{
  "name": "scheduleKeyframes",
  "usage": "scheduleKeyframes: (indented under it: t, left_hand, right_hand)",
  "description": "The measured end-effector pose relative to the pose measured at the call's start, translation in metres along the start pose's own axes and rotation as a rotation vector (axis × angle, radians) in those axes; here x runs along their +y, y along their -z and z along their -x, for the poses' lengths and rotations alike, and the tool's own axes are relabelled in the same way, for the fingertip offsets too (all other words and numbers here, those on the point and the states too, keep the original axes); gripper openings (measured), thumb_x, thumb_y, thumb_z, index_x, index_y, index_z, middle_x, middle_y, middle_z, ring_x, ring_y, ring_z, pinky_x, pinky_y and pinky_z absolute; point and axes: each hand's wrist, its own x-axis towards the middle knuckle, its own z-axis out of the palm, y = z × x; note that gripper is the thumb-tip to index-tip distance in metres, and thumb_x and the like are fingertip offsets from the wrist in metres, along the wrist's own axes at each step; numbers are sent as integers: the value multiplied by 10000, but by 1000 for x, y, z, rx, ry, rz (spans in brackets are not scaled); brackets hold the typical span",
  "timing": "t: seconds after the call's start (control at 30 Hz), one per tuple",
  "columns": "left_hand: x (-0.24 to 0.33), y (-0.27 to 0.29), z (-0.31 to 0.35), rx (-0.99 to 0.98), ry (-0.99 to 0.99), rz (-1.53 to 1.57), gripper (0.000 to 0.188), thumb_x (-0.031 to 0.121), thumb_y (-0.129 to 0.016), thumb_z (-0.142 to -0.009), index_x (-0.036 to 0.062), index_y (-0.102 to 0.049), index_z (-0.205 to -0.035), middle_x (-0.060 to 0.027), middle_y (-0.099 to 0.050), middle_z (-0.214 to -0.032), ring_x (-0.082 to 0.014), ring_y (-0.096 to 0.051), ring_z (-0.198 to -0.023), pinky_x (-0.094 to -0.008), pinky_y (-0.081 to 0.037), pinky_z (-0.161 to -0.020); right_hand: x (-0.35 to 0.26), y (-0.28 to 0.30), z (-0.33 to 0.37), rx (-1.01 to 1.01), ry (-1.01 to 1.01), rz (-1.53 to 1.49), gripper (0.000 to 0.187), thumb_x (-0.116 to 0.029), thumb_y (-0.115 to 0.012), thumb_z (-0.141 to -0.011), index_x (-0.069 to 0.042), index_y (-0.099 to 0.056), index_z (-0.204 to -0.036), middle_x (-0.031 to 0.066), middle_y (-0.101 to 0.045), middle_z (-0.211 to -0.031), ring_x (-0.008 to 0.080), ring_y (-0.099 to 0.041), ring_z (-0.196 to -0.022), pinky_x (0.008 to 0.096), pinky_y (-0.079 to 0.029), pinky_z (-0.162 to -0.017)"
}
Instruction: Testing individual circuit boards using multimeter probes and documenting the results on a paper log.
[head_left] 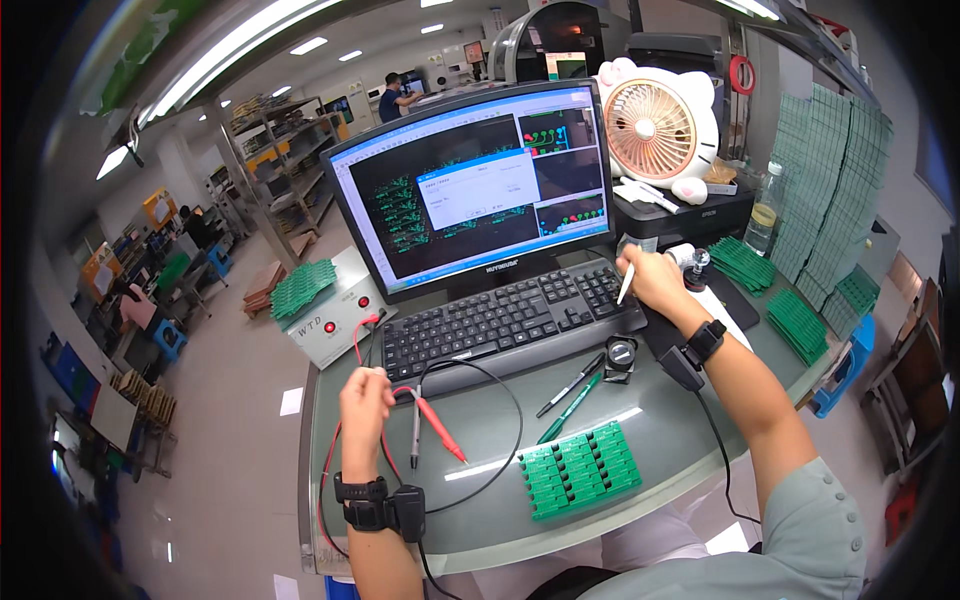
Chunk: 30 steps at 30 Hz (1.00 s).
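My right hand point(657, 283) is closed around a slim white pen-like stick point(626, 284), held over the right end of the black keyboard point(500, 315). My left hand point(366, 405) is raised at the left of the desk, fingers curled together; whatever is in them is hidden. Close beside it are a red test probe point(440, 428) and a dark test probe point(415, 435), with their leads running near the fingers. A green circuit board panel point(580, 470) with rows of black parts lies flat at the front of the desk.
Behind the keyboard stands a monitor point(470, 190). A white box point(330, 318) with red terminals carries green boards point(303, 288). A green pen point(570, 410), black pen point(570, 386) and small black-rimmed loupe point(620, 355) lie mid-desk. A fan point(655, 125), bottle point(765, 210) and board stacks point(797, 325) stand right.
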Motion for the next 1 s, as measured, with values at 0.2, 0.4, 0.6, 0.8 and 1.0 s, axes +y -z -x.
scheduleKeyframes:
  t: [0.2, 0.4, 0.6, 0.8, 1.0]
  left_hand:
    - [11, -16, 28, -227, 52, -1303, 770, 736, -437, -830, 9, -668, -940, -218, -707, -866, -377, -692, -870, -441, -523, -739]
    - [-1, -25, 38, -294, 104, -1315, 645, 585, -479, -820, -1, -681, -995, -245, -699, -921, -386, -681, -915, -456, -516, -803]
    - [-3, -45, 42, -244, 65, -1303, 502, 393, -509, -800, -45, -643, -1006, -236, -703, -945, -389, -690, -883, -458, -532, -797]
    - [-14, -36, 47, -170, -16, -1299, 442, 358, -499, -822, -26, -635, -992, -246, -696, -927, -397, -689, -874, -473, -536, -794]
    - [-33, 39, 30, -142, 128, -366, 262, 267, -461, -951, 19, -504, -1022, -90, -603, -709, -226, -614, -582, -363, -497, -518]
  right_hand:
    - [19, 3, 6, -56, 67, -100, 195, -271, -577, -932, -84, -631, -932, 108, -714, -788, 348, -686, -774, 479, -488, -648]
    - [-16, 26, 29, -87, 116, -433, 216, -276, -546, -960, -71, -616, -953, 94, -718, -747, 303, -700, -742, 419, -507, -657]
    - [-32, 48, 56, -145, 274, -580, 198, -225, -553, -962, -33, -598, -963, 107, -713, -788, 263, -692, -750, 360, -511, -685]
    - [-62, 51, 67, -420, 475, -679, 206, -217, -590, -952, -17, -592, -1003, 115, -702, -879, 238, -691, -839, 339, -520, -762]
    - [-108, 9, 37, -489, 606, -611, 211, -250, -574, -947, -52, -621, -998, 122, -699, -837, 305, -681, -823, 403, -504, -734]
